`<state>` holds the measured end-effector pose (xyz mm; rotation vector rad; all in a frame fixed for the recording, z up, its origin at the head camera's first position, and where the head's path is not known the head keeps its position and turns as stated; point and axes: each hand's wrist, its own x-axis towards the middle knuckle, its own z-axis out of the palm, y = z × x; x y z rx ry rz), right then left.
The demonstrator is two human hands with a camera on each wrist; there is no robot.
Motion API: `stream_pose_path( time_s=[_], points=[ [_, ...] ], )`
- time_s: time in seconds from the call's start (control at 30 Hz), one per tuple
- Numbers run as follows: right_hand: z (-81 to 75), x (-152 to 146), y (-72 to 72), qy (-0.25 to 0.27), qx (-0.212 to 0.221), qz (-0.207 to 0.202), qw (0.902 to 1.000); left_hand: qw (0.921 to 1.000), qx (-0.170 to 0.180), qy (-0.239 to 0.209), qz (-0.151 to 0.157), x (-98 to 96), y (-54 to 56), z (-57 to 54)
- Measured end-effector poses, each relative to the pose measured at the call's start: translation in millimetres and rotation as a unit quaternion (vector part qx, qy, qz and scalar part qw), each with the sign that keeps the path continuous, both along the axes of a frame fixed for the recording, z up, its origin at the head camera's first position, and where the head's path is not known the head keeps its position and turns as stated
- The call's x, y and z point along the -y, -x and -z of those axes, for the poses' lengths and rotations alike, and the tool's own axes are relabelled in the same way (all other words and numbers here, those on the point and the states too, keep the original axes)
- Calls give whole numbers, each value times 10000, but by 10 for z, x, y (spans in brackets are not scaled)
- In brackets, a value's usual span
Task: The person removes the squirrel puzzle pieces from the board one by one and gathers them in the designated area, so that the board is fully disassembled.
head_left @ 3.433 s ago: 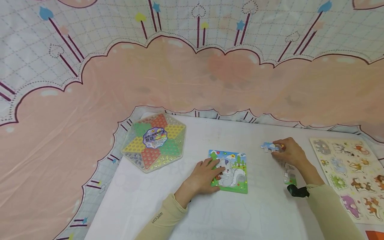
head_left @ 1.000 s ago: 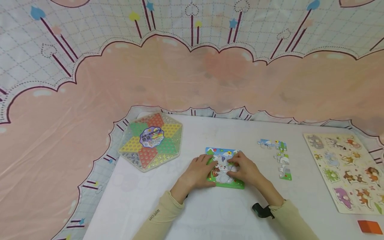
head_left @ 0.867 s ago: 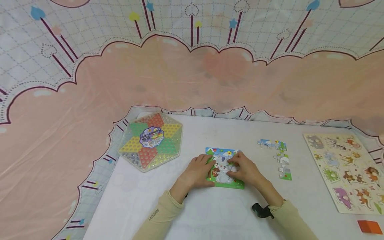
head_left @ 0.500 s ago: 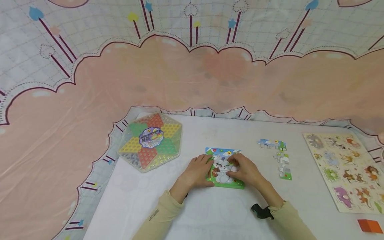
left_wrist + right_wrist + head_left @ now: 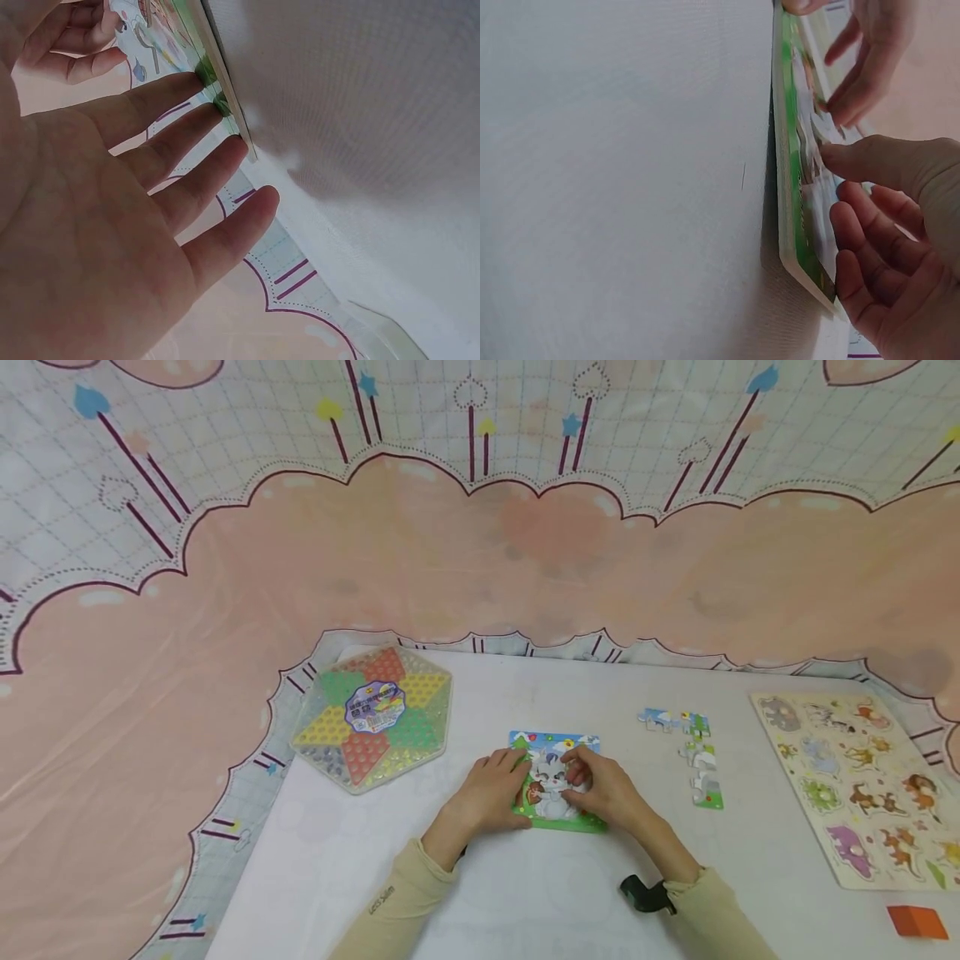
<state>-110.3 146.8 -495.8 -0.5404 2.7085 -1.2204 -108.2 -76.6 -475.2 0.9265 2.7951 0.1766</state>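
Note:
A small square jigsaw puzzle (image 5: 562, 826) showing a white squirrel lies on the table. My left hand (image 5: 483, 789) rests along its left side, fingers spread. In the left wrist view those fingertips touch the board's edge (image 5: 223, 75). My right hand (image 5: 609, 792) is bent over the puzzle's right half, thumb and forefinger set around a puzzle piece (image 5: 557, 774). The right wrist view shows the thumb (image 5: 840, 159) pressed to the picture, with the other fingers curled close by. The fingers partly hide this piece. Several loose puzzle pieces (image 5: 705, 758) lie in an L shape to the right.
On the left lies a hexagonal Chinese checkers board (image 5: 416, 727) with a round label. A wooden animal peg puzzle (image 5: 813, 777) lies at the right, an orange block (image 5: 917, 922) in front of it. A patterned cloth (image 5: 420, 560) hangs behind the white table (image 5: 517, 902).
Since the oldest frame, the right hand has left the loose pieces, set a piece down there and come over to the squirrel puzzle. In the last second both hands have barely moved.

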Motion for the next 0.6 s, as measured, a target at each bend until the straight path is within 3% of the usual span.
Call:
stream_pose_path(
  time_s=[0.37, 0.6],
  points=[
    [-17, -43, 48, -91, -129, -52, 9999, 10000, -25, -33, 29, -18, 29, -6],
    [-25, -139, 68, 9, -214, 3, 9998, 10000, 75, -39, -38, -6, -9, 5]
  ],
)
